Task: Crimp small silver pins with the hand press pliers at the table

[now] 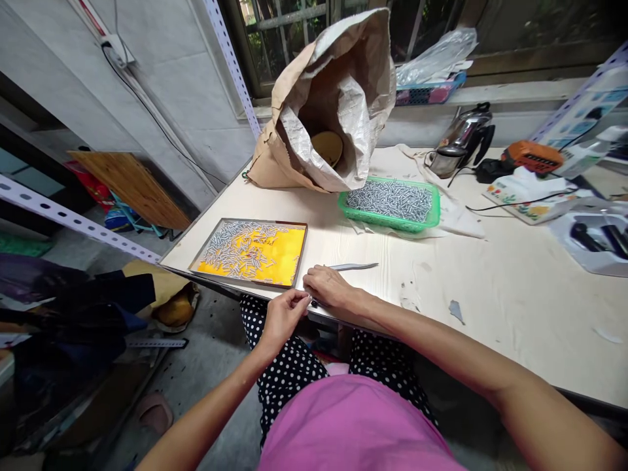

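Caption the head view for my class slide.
Left hand and right hand, close together at the edge of a table, beside a tray of metal pieces.

A shallow, yellow-bottomed tray (292, 250) lies flat on the surface (333, 245), small silver pieces (223, 243) thickest toward its left. Beside it: a slim grey tool (356, 266), left end hidden, and a dark piece (314, 303) too small to identify.

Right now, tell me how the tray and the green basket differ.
The tray is shallow with a yellow floor; the basket is deeper and green. Pieces lie scattered in the tray, leaving yellow bare, while the basket is heaped with them. The tray sits near the front edge of the table, the basket farther back. Both hold small silvery pieces.
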`<control>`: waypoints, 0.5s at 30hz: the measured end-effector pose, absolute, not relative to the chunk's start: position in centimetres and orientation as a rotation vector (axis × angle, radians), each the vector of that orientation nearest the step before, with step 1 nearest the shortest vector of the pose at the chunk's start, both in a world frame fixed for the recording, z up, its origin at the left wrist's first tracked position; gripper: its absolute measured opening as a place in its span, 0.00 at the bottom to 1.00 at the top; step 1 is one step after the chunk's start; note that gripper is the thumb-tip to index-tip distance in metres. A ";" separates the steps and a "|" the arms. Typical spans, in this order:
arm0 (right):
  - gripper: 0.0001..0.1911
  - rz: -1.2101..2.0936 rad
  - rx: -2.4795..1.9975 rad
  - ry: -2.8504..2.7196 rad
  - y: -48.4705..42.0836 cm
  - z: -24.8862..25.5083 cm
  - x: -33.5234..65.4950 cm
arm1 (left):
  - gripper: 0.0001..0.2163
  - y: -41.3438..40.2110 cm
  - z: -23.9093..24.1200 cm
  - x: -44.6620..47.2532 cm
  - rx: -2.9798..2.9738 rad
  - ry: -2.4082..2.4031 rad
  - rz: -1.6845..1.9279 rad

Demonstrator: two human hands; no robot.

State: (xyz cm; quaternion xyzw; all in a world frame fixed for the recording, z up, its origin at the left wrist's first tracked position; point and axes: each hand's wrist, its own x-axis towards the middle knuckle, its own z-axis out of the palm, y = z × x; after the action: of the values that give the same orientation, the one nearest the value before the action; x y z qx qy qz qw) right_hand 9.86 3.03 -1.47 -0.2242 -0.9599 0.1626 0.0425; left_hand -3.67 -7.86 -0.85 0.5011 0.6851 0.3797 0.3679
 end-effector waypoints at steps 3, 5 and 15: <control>0.10 0.532 -0.855 -2.942 2.9 -0.8 9.4 | 0.09 -7.5 -0.8 -3.7 1.377 1.810 0.939; 0.11 0.541 -0.983 -2.925 2.8 -0.6 8.6 | 0.08 -7.8 -0.8 -3.6 1.485 1.838 0.910; 0.09 0.567 -1.055 -2.889 3.3 -1.4 6.9 | 0.05 -8.7 -1.7 -2.7 1.676 1.809 0.799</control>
State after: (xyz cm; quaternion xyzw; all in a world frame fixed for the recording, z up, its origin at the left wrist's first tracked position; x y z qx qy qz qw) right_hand 6.87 3.29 -1.37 -0.3372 -0.9238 0.1813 0.0071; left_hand -2.70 -8.67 -1.75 0.6224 0.6716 0.2968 0.2711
